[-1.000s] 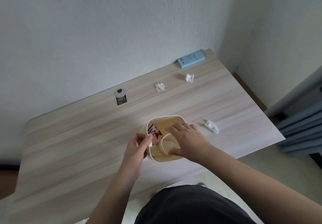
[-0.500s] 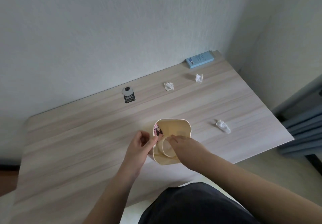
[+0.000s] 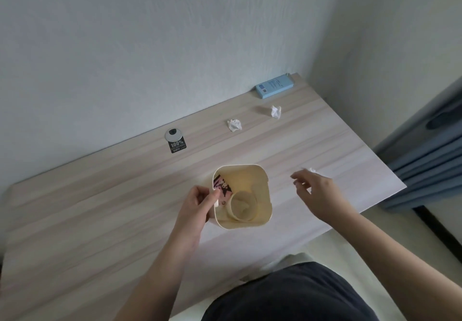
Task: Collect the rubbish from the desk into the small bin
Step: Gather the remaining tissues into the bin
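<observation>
A small cream bin (image 3: 262,190) stands on the wooden desk (image 3: 100,208) near its front edge. Inside lie a pink-and-black wrapper and a cream paper cup (image 3: 243,205). My left hand (image 3: 200,203) grips the bin's left rim, thumb on the inside. My right hand (image 3: 317,193) hovers to the right of the bin, fingers loosely spread and holding nothing. It covers most of a crumpled white tissue (image 3: 312,170). Two more crumpled tissues lie further back, one (image 3: 234,125) mid-desk and one (image 3: 276,111) nearer the wall.
A light blue box (image 3: 274,86) lies at the desk's back right corner against the wall. A round cable grommet (image 3: 173,134) with a black sticker (image 3: 178,146) sits at the back centre. Blue curtains (image 3: 430,160) hang beyond the desk's right edge.
My right hand has come out of the bin and moved right, over the near tissue. The cup now lies inside the bin. My left hand stays on the rim.
</observation>
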A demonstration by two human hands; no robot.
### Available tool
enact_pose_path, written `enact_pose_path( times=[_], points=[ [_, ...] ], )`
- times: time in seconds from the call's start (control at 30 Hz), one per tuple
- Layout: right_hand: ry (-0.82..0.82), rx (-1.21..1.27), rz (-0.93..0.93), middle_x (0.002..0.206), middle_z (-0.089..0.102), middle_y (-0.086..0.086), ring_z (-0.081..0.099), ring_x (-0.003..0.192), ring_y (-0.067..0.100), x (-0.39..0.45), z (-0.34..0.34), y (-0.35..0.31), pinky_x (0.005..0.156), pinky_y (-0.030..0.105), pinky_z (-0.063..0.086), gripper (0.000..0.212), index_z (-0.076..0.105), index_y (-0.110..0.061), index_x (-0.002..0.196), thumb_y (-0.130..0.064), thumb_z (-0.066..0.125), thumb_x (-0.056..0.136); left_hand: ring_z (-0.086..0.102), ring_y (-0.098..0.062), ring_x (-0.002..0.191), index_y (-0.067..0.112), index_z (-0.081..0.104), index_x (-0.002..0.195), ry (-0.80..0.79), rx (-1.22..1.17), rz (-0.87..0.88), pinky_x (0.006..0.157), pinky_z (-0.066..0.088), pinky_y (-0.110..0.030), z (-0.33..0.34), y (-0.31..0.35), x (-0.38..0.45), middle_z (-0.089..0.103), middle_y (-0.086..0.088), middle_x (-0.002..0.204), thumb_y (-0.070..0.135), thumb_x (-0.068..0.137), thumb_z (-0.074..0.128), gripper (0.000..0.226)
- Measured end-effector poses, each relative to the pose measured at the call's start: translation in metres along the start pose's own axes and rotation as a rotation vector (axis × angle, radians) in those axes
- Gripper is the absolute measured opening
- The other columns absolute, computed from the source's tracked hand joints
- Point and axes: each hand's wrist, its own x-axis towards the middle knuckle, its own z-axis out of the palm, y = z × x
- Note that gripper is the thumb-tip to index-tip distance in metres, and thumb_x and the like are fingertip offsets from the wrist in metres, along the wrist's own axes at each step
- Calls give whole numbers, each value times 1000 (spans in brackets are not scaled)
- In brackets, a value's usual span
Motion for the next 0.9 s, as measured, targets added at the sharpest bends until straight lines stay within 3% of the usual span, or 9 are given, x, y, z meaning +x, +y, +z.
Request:
enact_pose_path(
  times=[0.1, 0.2, 0.33, 0.43, 0.57, 0.73, 0.9],
  points=[
    [-33, -10, 54, 101, 64, 3, 63, 88, 20, 15, 0, 31, 74, 28, 43, 22, 66, -15, 110, -13, 55, 91, 37, -15, 56, 10, 55, 86, 4, -29, -26, 59, 32, -33, 8, 6, 7, 47, 0, 61, 38, 72, 69, 34],
    [-90, -88, 76, 119, 58, 8, 62, 95, 25, 36, 2, 61, 77, 30, 45, 30, 60, -16, 122, -15, 52, 93, 36, -13, 54, 10, 56, 87, 3, -31, -26, 58, 32, -32, 19, 11, 13, 47, 6, 57, 38, 73, 69, 34],
    [-297, -510, 47, 138, 37, 6, 54, 108, 28, 61, 8, 100, 86, 37, 48, 53, 30, -28, 143, -15, 43, 94, 39, -9, 49, 12, 57, 85, 29, -8, -39, 55, 31, -30, 44, 19, 21, 49, 10, 53, 41, 71, 70, 35],
    [-392, -620, 26, 143, 26, 6, 53, 106, 28, 74, 14, 126, 84, 37, 49, 71, 15, -31, 148, -3, 42, 89, 43, -16, 58, 13, 58, 84, 65, -8, -50, 60, 34, -34, 65, 23, 23, 52, -1, 61, 48, 66, 72, 41],
    [-470, -652, -64, 144, 26, 4, 51, 112, 28, 97, 17, 154, 88, 39, 46, 64, 25, -32, 144, -2, 43, 90, 43, -24, 68, 12, 58, 86, 123, -81, -76, 60, 33, -35, 96, 24, 25, 53, -12, 71, 38, 78, 71, 30],
    [-494, -529, -123, 123, 44, 7, 56, 106, 30, 117, 14, 165, 86, 42, 48, 34, 47, -25, 129, -17, 42, 97, 64, -19, 75, 7, 57, 99, 155, -184, -129, 69, 46, -36, 128, 22, 20, 70, -9, 81, 28, 95, 58, 22],
    [-604, -443, -108, 116, 53, 10, 58, 102, 34, 123, 12, 173, 82, 40, 49, 27, 54, -19, 111, -7, 45, 89, 55, -14, 65, 10, 57, 98, 207, -148, -125, 58, 46, -26, 144, 21, 18, 63, 3, 64, 29, 95, 57, 19]
  ],
)
